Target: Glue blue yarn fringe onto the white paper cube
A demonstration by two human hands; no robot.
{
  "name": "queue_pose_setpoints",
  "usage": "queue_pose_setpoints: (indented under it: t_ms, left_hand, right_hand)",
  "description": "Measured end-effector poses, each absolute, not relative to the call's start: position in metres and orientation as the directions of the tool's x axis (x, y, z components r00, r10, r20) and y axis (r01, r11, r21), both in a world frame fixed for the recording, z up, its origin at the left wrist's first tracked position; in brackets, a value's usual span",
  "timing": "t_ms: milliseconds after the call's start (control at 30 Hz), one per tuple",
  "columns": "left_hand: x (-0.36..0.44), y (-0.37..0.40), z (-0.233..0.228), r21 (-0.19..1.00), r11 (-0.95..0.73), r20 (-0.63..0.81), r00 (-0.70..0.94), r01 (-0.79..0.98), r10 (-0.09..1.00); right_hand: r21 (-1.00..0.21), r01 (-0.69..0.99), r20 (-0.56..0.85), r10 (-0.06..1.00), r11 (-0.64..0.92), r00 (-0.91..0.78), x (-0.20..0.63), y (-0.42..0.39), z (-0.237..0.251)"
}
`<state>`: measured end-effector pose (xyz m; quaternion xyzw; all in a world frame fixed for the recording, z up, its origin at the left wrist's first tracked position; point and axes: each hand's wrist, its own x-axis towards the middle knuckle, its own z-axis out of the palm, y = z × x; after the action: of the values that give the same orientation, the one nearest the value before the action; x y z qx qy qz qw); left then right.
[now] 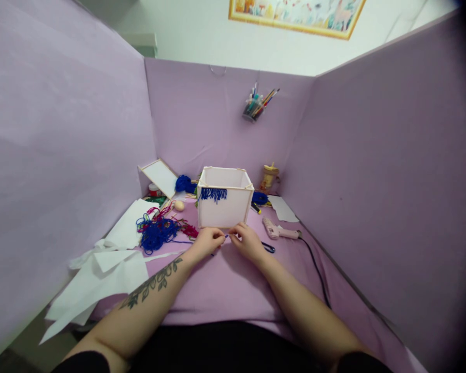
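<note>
Our forearms reach forward; our left hand (208,241) and right hand (248,241) pinch a blue yarn strand (227,237) taut between them, fingertips closed on it, just before the white box (224,204).

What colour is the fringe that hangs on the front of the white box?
Dark blue; the fringe hangs from the top edge of the white box, seen in the head view.

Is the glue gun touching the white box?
Apart. The head view shows bare purple table between the glue gun and the white box, to the box's right.
</note>
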<state>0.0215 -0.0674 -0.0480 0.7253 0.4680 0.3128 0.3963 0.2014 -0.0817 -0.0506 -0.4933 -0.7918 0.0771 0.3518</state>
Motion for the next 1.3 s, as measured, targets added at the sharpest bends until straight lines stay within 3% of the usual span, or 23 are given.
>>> queue_pose_setpoints:
  t_ms: [67,133,200,300,533,633,700,767,833,933,1033,1300]
  left_hand:
    - [0.020,-0.067,-0.046,0.864,-0.249,0.095,0.344,0.438,0.934]
    - [0.018,-0.066,-0.044,0.865,-0.250,0.106,0.327,0.436,0.939]
    - [0.018,-0.063,-0.044,0.872,-0.240,0.106,0.315,0.427,0.943]
    - [0.020,-0.061,-0.045,0.875,-0.228,0.097,0.307,0.427,0.947]
    - [0.020,-0.062,-0.044,0.861,-0.233,0.110,0.281,0.453,0.953]
    - [0.019,-0.062,-0.043,0.876,-0.226,0.124,0.254,0.426,0.959]
    - [0.020,-0.062,-0.043,0.887,-0.220,0.130,0.239,0.405,0.962]
    - [0.021,-0.062,-0.043,0.899,-0.220,0.142,0.224,0.379,0.964]
    - [0.021,-0.061,-0.044,0.910,-0.216,0.148,0.209,0.355,0.967]
    - [0.021,-0.061,-0.044,0.917,-0.204,0.142,0.200,0.342,0.970]
    - [0.019,-0.060,-0.043,0.914,-0.214,0.157,0.187,0.344,0.970]
    - [0.016,-0.060,-0.038,0.919,-0.176,0.145,0.113,0.353,0.983]
  right_hand:
    - [-0.462,0.770,0.404,0.878,0.439,-0.258,0.221,-0.079,-0.036]
    - [-0.382,0.870,0.270,0.938,0.313,-0.219,0.252,-0.074,-0.019]
    - [-0.239,0.963,0.077,0.991,0.124,-0.108,0.286,-0.066,-0.007]
    - [-0.012,0.994,-0.156,0.982,-0.113,0.110,0.324,-0.054,-0.004]
    - [-0.013,0.992,-0.197,0.973,-0.125,0.120,0.340,-0.044,-0.029]
    - [-0.146,0.974,-0.146,0.977,-0.175,0.154,0.351,-0.049,-0.030]
    - [-0.432,0.869,-0.081,0.970,-0.241,0.229,0.361,-0.056,-0.025]
    - [-0.789,0.581,-0.050,0.964,-0.198,0.261,0.366,-0.066,-0.015]
    - [-0.980,0.193,-0.007,0.981,-0.045,0.193,0.359,-0.077,0.000]
    - [-0.968,-0.223,0.103,0.992,0.117,0.075,0.324,-0.092,0.021]
    - [-0.925,-0.349,0.150,0.988,0.149,0.024,0.272,-0.100,0.028]
    - [-0.994,0.001,0.112,0.994,0.112,-0.009,0.213,-0.097,-0.027]
